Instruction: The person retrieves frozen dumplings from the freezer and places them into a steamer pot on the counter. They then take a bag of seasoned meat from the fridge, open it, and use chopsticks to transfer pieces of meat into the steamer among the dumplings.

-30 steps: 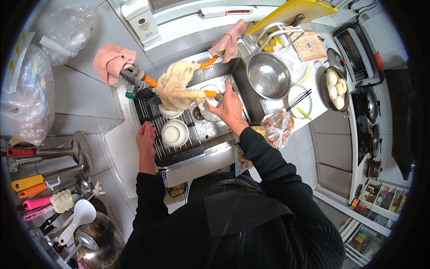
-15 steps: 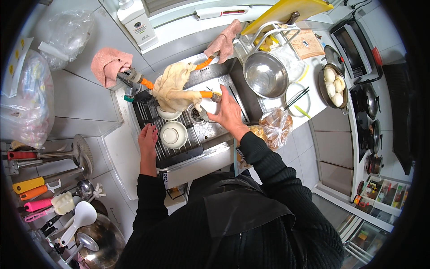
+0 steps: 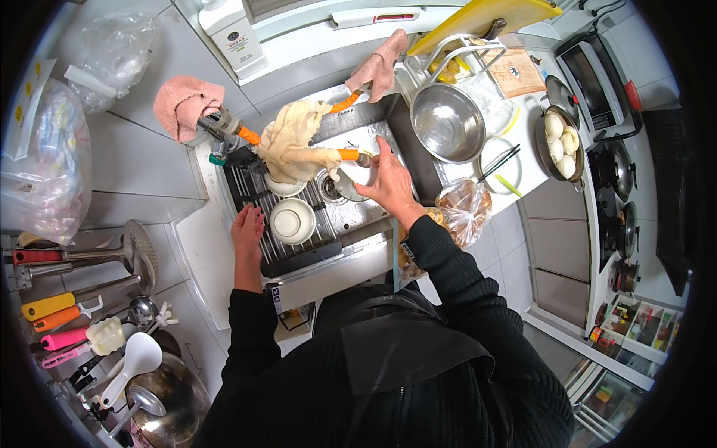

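Observation:
My right hand [image 3: 393, 187] reaches into the steel sink [image 3: 367, 216], thumb and fingers curved round a pale, dish-like thing [image 3: 364, 175] just below the tap's orange-banded nozzle [image 3: 349, 154]. The hand and the nozzle partly hide it, so its exact kind cannot be made out. A cream cloth [image 3: 293, 138] is draped over the tap pipe. My left hand [image 3: 249, 228] hovers at the left side of the black drying rack [image 3: 299, 257], fingers loosely bent, with nothing visible in it. Beside it, an upturned white bowl [image 3: 292, 222] sits on the rack, with another white bowl [image 3: 282, 187] behind.
A steel mixing bowl [image 3: 448, 123] stands right of the sink, near a glass bowl [image 3: 499, 166] with chopsticks and a bag of brown food [image 3: 464, 213]. Farther right is a pan [image 3: 559, 145] of white buns. Utensils [image 3: 138, 366] hang at left. Pink cloths [image 3: 187, 108] cover tap parts.
My right hand and the pale thing sit very slightly farther right in the picture, as does most of the scene. My left hand stays beside the rack.

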